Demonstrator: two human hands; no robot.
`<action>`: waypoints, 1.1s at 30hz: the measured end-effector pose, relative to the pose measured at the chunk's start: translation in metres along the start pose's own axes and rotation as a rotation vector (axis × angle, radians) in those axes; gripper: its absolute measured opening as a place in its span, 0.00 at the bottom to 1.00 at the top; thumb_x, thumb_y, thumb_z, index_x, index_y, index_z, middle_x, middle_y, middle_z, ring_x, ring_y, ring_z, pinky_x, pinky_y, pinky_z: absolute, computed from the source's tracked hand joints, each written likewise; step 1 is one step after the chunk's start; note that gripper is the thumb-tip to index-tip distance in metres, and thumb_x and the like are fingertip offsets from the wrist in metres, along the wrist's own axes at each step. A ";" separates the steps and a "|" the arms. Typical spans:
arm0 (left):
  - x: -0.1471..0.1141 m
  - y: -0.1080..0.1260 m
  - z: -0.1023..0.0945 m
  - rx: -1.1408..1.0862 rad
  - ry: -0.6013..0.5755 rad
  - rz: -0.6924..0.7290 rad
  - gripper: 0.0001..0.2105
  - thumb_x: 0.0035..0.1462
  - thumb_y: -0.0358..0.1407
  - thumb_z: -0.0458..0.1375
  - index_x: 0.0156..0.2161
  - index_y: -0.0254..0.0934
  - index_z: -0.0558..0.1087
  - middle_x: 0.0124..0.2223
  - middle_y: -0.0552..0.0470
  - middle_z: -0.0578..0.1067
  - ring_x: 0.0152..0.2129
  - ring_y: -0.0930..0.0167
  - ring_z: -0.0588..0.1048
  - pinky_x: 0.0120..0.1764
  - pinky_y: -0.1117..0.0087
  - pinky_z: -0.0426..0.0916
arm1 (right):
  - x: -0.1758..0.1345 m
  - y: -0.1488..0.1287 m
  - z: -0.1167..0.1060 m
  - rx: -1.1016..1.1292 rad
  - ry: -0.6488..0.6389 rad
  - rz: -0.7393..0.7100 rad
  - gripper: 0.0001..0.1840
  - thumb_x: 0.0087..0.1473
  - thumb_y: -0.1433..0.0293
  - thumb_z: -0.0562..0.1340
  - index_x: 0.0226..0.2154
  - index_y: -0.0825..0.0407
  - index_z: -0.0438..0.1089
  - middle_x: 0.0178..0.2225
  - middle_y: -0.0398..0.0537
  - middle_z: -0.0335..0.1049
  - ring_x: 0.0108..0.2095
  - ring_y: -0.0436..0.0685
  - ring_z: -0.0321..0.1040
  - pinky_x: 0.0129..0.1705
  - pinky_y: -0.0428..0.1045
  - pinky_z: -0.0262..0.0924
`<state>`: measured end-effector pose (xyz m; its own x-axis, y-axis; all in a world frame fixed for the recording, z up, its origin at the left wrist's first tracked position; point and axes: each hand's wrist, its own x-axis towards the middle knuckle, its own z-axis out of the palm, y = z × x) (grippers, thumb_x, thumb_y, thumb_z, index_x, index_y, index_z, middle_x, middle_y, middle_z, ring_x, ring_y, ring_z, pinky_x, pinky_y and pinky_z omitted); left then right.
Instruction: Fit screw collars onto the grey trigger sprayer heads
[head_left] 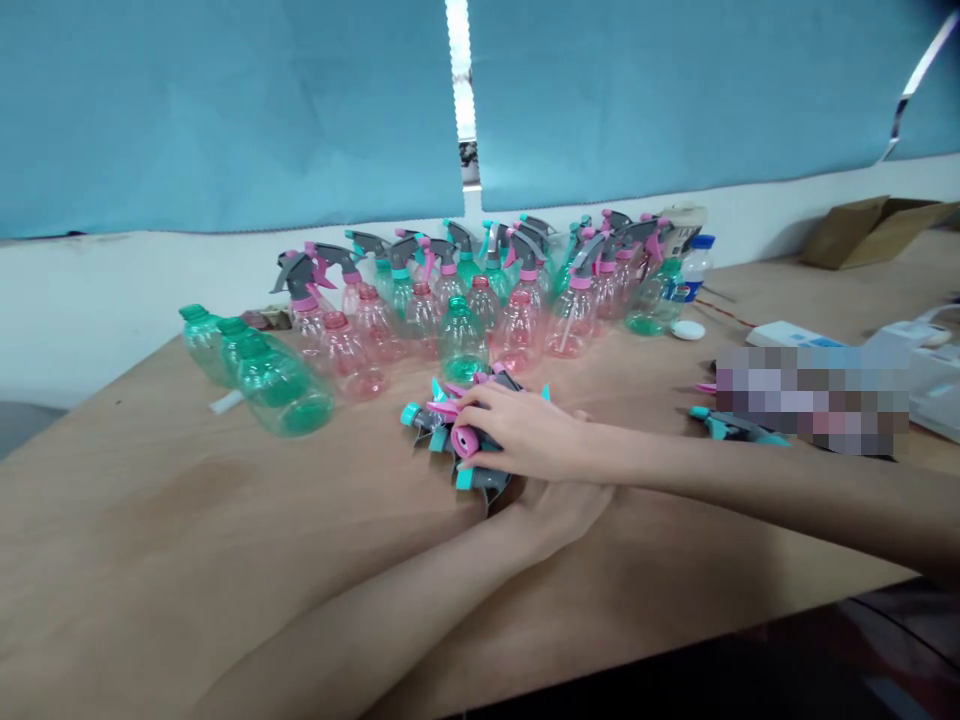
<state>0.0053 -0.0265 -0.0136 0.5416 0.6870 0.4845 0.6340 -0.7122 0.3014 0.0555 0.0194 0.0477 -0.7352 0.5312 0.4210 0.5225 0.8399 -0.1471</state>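
Note:
A pile of loose spray trigger heads (487,480) in grey, teal and pink lies on the table. My right hand (525,425) reaches across from the right, its thumb and fingers closed around a pink-collared spray trigger head (465,441) at the pile. Beneath my right wrist, my left hand (570,515) rests beside the same pile; its fingers are mostly hidden by my right hand and forearm. Just behind the pile stand an uncapped green bottle (463,340) and an uncapped pink bottle (519,335).
Rows of bottles with spray heads fitted, such as a pink one (574,320), fill the back. Green bottles (281,385) lean at left. At right are a white lid (688,330), a teal-grey spray head (739,427), a white power strip (799,338) and a cardboard box (847,235).

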 end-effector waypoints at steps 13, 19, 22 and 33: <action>0.004 -0.012 0.004 0.043 -0.066 0.017 0.14 0.56 0.29 0.51 0.48 0.37 0.68 0.46 0.46 0.74 0.48 0.56 0.69 0.48 0.55 0.66 | -0.017 0.018 -0.013 0.049 -0.113 0.076 0.36 0.51 0.47 0.57 0.55 0.53 0.60 0.57 0.60 0.59 0.55 0.66 0.59 0.53 0.60 0.60; 0.014 -0.012 -0.002 0.043 -0.038 -0.014 0.12 0.57 0.30 0.51 0.47 0.31 0.64 0.49 0.38 0.68 0.50 0.56 0.66 0.47 0.49 0.66 | -0.060 0.041 -0.057 0.065 -0.042 0.155 0.28 0.57 0.52 0.55 0.55 0.51 0.61 0.55 0.56 0.61 0.55 0.62 0.59 0.54 0.58 0.59; 0.016 -0.011 -0.004 0.019 0.031 -0.045 0.17 0.56 0.30 0.54 0.51 0.31 0.61 0.55 0.33 0.60 0.55 0.53 0.60 0.50 0.46 0.62 | -0.093 0.060 -0.078 0.056 -0.022 0.253 0.26 0.56 0.53 0.56 0.54 0.48 0.62 0.54 0.53 0.63 0.55 0.61 0.61 0.55 0.58 0.58; 0.015 -0.008 -0.009 -0.062 -0.087 0.181 0.10 0.57 0.26 0.52 0.44 0.35 0.66 0.52 0.40 0.62 0.44 0.64 0.70 0.45 0.58 0.71 | -0.206 0.084 -0.063 -0.054 -0.142 0.521 0.36 0.48 0.48 0.61 0.54 0.50 0.64 0.60 0.60 0.56 0.60 0.71 0.53 0.56 0.66 0.55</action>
<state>0.0034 -0.0122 -0.0010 0.6906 0.5553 0.4633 0.4886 -0.8306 0.2673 0.2774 -0.0266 0.0048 -0.4220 0.8888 0.1788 0.8523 0.4562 -0.2559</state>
